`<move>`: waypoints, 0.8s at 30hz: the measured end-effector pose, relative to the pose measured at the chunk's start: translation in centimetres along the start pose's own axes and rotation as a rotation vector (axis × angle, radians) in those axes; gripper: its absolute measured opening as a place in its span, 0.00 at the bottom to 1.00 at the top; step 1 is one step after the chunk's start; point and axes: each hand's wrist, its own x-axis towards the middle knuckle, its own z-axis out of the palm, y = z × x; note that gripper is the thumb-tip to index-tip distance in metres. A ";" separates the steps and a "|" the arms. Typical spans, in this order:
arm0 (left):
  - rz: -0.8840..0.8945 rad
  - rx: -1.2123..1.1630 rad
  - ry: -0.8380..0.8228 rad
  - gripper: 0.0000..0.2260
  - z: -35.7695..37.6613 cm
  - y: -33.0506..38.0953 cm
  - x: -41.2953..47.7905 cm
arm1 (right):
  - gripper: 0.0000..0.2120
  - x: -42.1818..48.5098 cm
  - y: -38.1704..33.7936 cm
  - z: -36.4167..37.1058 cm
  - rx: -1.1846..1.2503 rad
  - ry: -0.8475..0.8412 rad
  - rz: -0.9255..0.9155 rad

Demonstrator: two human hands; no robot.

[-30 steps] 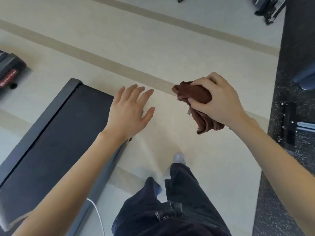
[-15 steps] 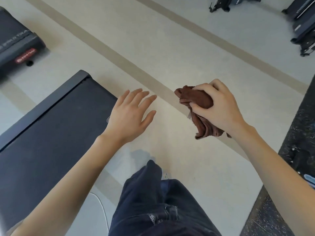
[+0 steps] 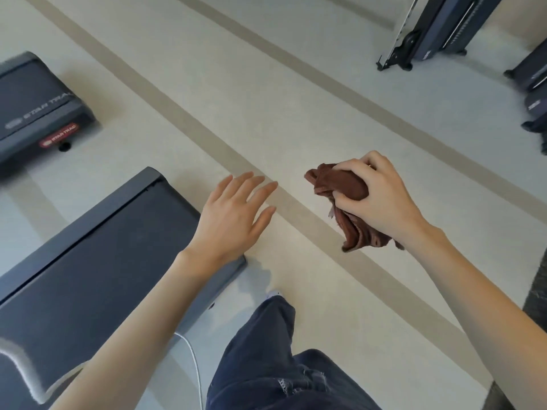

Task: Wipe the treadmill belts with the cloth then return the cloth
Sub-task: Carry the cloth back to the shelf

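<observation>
Carrying the cloth (image 3: 340,187) bunched in your right hand (image 3: 381,199), off the belt (image 3: 97,261).
Your left hand (image 3: 233,214) hangs spread and empty; lay the cloth flat on the belt before wiping.

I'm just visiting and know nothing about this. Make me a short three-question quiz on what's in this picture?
1. True or false: the left hand holds the cloth.
2. What colour is the cloth?
3. The cloth is: A) lying on the treadmill belt; B) bunched in the right hand above the floor; C) lying flat on the floor.

Key: 1. False, it is open and empty. 2. Reddish brown. 3. B.
</observation>
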 end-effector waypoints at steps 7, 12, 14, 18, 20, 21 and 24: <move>0.008 -0.027 0.087 0.22 -1.5 -4.0 9.8 | 0.13 10.2 1.0 -0.5 0.046 0.012 0.029; 0.013 -0.049 0.085 0.20 -0.5 -5.6 14.0 | 0.14 16.2 3.4 0.2 0.095 -0.054 0.045; -0.023 -0.040 0.082 0.21 0.0 -6.5 16.0 | 0.15 18.9 4.6 0.5 0.110 -0.102 0.036; -0.087 -0.009 0.074 0.21 0.4 -7.7 21.2 | 0.15 25.1 6.7 0.5 0.136 -0.149 -0.016; -0.118 0.010 0.089 0.21 0.3 -7.9 24.3 | 0.15 28.7 7.6 -0.1 0.148 -0.153 -0.048; -0.131 0.014 0.097 0.21 0.1 -8.0 26.1 | 0.15 30.6 8.1 -0.6 0.149 -0.156 -0.060; -0.156 0.005 0.111 0.22 -0.4 -8.1 31.4 | 0.14 36.3 9.7 -2.6 0.160 -0.171 -0.084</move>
